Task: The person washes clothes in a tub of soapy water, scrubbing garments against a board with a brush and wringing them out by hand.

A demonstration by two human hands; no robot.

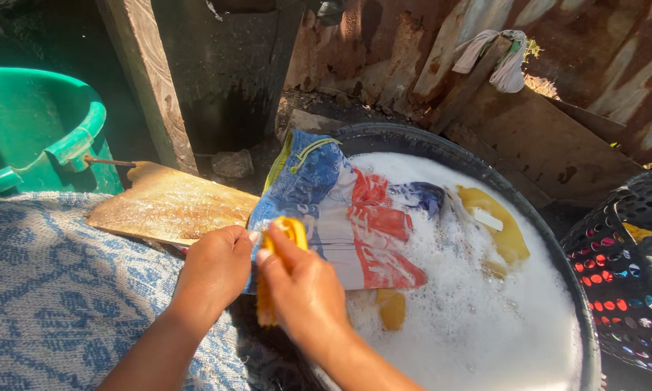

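Note:
A wet blue, red and white garment (340, 210) lies spread over a wooden washboard (166, 206) and hangs into a black basin (442, 148) full of soapy water. My left hand (213, 271) presses the garment's near edge against the board. My right hand (300, 286) grips a yellow scrubbing brush (286, 232) on the cloth beside it. Yellow cloth (503, 228) and a dark blue piece (420, 195) float in the suds.
A green plastic tub (40, 127) stands at the left. A blue and white patterned cloth (58, 289) covers my lap. A black laundry basket (630, 268) with clothes sits at the right. Wooden posts and rusty metal sheets stand behind, a rag (503, 61) draped on one.

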